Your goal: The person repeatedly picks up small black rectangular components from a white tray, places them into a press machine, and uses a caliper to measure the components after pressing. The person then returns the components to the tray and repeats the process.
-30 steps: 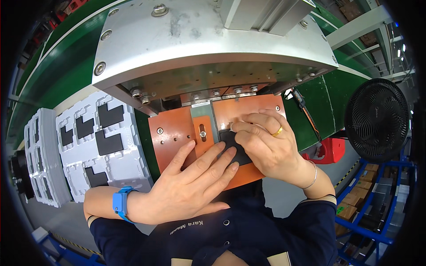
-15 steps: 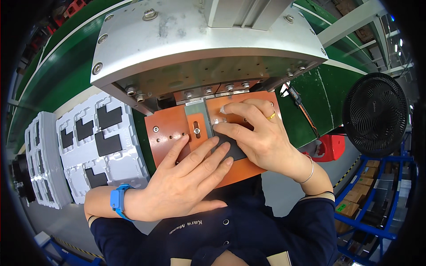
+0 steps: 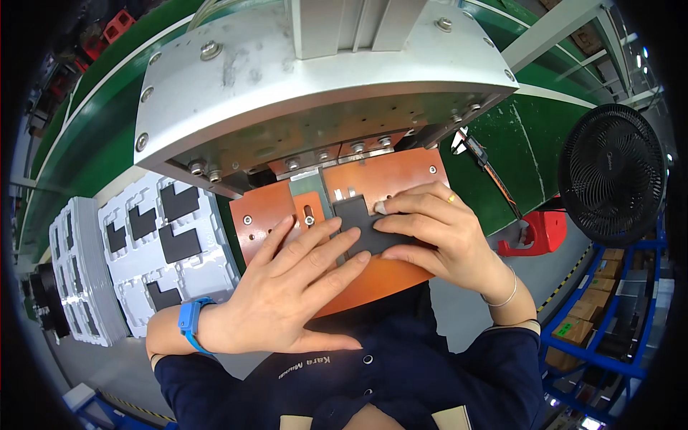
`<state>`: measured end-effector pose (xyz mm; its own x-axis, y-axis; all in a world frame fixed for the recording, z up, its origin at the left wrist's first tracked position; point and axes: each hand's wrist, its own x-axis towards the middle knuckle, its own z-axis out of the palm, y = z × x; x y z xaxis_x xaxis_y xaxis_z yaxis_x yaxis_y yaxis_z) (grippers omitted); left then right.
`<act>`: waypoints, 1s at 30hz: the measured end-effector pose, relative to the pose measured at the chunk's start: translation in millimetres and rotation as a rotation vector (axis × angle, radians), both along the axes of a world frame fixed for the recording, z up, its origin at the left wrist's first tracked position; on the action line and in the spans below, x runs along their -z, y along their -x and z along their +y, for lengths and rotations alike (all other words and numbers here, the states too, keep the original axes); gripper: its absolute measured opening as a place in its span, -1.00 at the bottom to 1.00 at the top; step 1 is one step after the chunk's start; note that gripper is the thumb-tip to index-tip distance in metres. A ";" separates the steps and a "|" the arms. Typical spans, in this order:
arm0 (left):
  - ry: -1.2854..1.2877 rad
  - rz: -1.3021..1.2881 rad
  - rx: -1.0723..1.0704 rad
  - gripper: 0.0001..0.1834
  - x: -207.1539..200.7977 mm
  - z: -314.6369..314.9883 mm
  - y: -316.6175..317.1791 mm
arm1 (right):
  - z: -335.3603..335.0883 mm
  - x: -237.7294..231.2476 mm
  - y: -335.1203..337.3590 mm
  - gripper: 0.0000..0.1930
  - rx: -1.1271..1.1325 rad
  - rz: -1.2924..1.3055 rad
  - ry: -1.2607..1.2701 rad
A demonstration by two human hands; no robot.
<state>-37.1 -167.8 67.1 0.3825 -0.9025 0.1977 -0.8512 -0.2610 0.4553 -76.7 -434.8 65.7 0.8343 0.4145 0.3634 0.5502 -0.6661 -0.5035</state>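
A dark grey L-shaped flat piece lies on the orange fixture plate, against a grey-green strip on its left. My left hand is spread palm down, its fingertips on the left part of the piece and the plate beside it. My right hand has its fingers bent at the right edge of the piece, a white cover on one fingertip and the thumb by the near edge. Two small shiny tabs show just beyond the piece. An orange slotted block with a screw sits left of the strip.
A metal press frame stands over the plate's far side. To the left are a white tray with several dark L-shaped pieces and a stack of trays. A caliper, red holder and black fan are at right.
My right hand has drawn back from the tabs, toward me and rightward, to the edge of the L-shaped piece, uncovering more of it. My left hand stays spread over the plate.
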 end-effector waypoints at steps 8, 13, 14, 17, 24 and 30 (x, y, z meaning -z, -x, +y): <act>-0.035 -0.053 -0.065 0.02 1.0 -1.2 -24.3 | -1.3 0.0 -37.3 -0.72 -0.023 -0.038 -0.061; -0.048 -0.028 -0.077 0.00 0.9 -2.3 -23.5 | -3.0 2.2 -37.0 -0.73 -0.030 -0.003 -0.037; -0.053 -0.025 -0.075 -0.01 0.7 -2.5 -23.8 | -3.3 2.6 -36.9 -0.73 -0.032 0.000 -0.041; -0.058 -0.015 -0.067 -0.02 -0.4 -2.6 -24.5 | -3.3 3.1 -38.4 -0.74 -0.043 0.015 -0.054; -0.046 0.008 -0.064 -0.03 4.1 -1.2 -24.7 | -2.1 -2.1 -39.6 -0.75 -0.057 0.071 -0.076; -0.042 0.035 -0.072 -0.03 5.7 -0.4 -22.8 | -1.2 -3.0 -40.6 -0.76 -0.052 0.088 -0.073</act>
<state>-14.4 -168.2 61.4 0.4526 -0.8797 0.1459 -0.8134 -0.3402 0.4719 -36.1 -436.0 68.7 0.8426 0.4326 0.3207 0.5343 -0.5976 -0.5978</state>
